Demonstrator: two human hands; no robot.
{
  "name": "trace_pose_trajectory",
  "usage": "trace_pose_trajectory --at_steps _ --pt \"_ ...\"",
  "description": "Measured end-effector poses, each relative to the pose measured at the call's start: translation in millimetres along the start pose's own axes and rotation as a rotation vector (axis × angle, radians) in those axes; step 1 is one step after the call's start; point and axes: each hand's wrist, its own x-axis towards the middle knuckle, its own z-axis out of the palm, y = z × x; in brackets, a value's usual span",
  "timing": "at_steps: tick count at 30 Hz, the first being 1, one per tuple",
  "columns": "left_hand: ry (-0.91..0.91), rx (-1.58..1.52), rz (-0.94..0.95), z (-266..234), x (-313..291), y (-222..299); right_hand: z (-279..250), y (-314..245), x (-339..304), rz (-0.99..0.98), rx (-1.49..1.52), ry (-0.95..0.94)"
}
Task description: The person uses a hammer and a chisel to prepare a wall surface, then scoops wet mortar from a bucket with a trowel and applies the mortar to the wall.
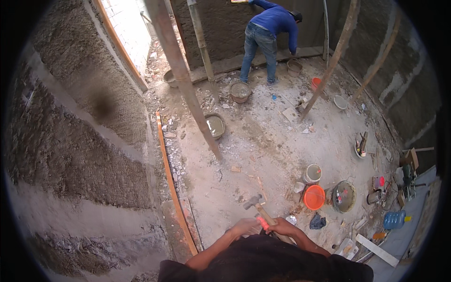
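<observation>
While my left hand [244, 227] and right hand [282, 227] meet in front of my chest, both are closed around small items: the right wraps the wooden handle of a hammer [259, 209], its steel head pointing up and to the left over the floor [263, 141]; between the two hands a short red piece [263, 223] is pinched, too small to identify. Which fingers grip it I cannot tell.

Progress, as judged: the wall [80, 155] on my left is roughly coated, coarse and unsmoothed, with pale bands at its foot; a long orange straightedge [174, 188] lies along its base. Much finishing looks left to do.

Containers:
- pan [215, 125] by the leaning pole [188, 84], holding grey slurry;
- pan [240, 90] near a person in blue [270, 33] at the far wall, grey mix inside;
- pale bucket [312, 173], contents greyish;
- orange bucket [314, 197] just beside it, apparently empty;
- metal bowl [344, 196] next to that, contents unclear;
- blue water jug [393, 219] lying at the right edge of the floor.
</observation>
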Motion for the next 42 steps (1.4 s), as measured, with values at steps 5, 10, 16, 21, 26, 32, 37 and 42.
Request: trace_pose_trajectory --at_steps 5,10,16,21,26,32,37,42 --pt "0.149 -0.405 0.238 -121 -52 42 47 -157 99 -0.191 -0.243 -0.235" --pt "0.526 -0.423 0.412 -216 -93 94 63 -263 217 -0.261 -0.361 -0.246" --pt "1.376 -0.029 0.606 -331 -118 126 77 -408 326 -0.071 -0.301 -0.254" --pt "1.313 -0.764 0.657 -415 -160 198 78 -480 404 -0.167 -0.326 -0.236" --pt "1.064 -0.95 0.768 -528 -160 250 91 -534 473 -0.352 -0.631 -0.098" --pt "0.933 -0.821 0.643 -723 -116 339 106 -611 546 -0.167 -0.282 0.141" --pt "0.792 -0.703 0.734 -802 -125 463 82 -697 591 -0.223 -0.062 0.264" --pt "0.636 -0.737 0.908 -891 -125 557 60 -817 662 -0.33 0.115 0.298"
